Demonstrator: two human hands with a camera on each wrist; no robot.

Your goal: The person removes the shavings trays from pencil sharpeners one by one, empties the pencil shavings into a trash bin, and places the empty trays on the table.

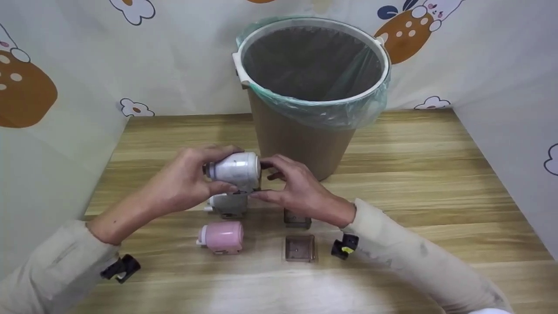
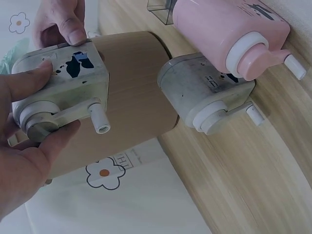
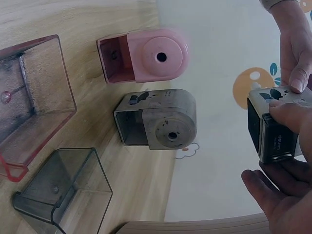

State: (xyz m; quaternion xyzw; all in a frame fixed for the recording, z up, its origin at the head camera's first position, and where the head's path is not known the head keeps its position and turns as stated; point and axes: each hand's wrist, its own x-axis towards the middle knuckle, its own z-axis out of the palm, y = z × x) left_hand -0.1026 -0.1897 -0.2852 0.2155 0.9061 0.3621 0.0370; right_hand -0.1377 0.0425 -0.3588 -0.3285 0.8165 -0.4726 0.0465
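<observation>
My left hand [image 1: 187,183] grips a white hand-crank pencil sharpener [image 1: 235,168], raised off the table and tipped on its side. Its crank [image 2: 97,117] points past the left fingers in the left wrist view. At the sharpener's other end, my right hand [image 1: 301,187] holds it around its dark shavings drawer [image 3: 278,139], thumb on one side and fingers on the other. The drawer appears to sit in the body. Below stand a grey sharpener [image 3: 168,119] and a pink sharpener [image 1: 223,237], both with open drawer slots.
A tall brown bin [image 1: 301,139] with a green liner bag [image 1: 366,109] stands behind the hands. Two loose transparent drawers lie on the wooden table, a smoky one [image 3: 73,190] and a reddish one [image 1: 300,248]. Printed cloth [image 1: 183,65] surrounds the table.
</observation>
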